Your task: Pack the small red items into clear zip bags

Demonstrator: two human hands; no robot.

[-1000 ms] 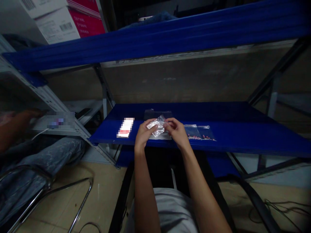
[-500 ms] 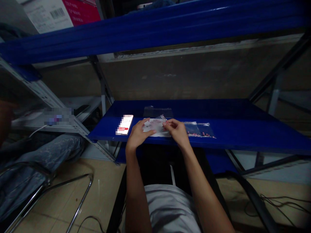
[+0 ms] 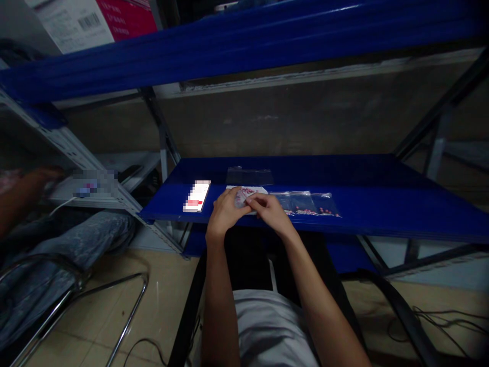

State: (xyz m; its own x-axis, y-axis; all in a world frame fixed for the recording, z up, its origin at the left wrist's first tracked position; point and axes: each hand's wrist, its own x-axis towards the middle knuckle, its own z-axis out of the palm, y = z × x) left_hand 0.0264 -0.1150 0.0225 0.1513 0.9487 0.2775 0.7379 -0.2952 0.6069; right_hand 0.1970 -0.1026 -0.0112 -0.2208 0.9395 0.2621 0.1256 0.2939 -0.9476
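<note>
My left hand (image 3: 226, 211) curves around a small clear plastic bag (image 3: 240, 198), its thumb reaching toward the right fingers. My right hand (image 3: 269, 208) is closed in a pinch at the bag's edge; anything between its fingertips is too small to make out. Under and behind both hands lies a white sheet (image 3: 263, 189) with pink and red bits on it, partly hidden. Just right of my right hand, several clear zip bags (image 3: 301, 202) lie in a row with small pinkish beads (image 3: 323, 210) along their bottoms. Behind the sheet is another clear bag (image 3: 250, 176), lying flat.
A lit phone (image 3: 198, 195) lies left of my hands on the blue shelf (image 3: 367, 204). Overhead runs a blue shelf beam (image 3: 244, 51). Another person's arm (image 3: 26, 191) is at far left, above a metal-framed chair (image 3: 126, 306). Cables (image 3: 435, 321) lie on the floor at right.
My right hand has moved left and meets the left thumb. The clear bag it pinched now sits between both hands. More zip bag shows at right. The other person's arm has come further in.
</note>
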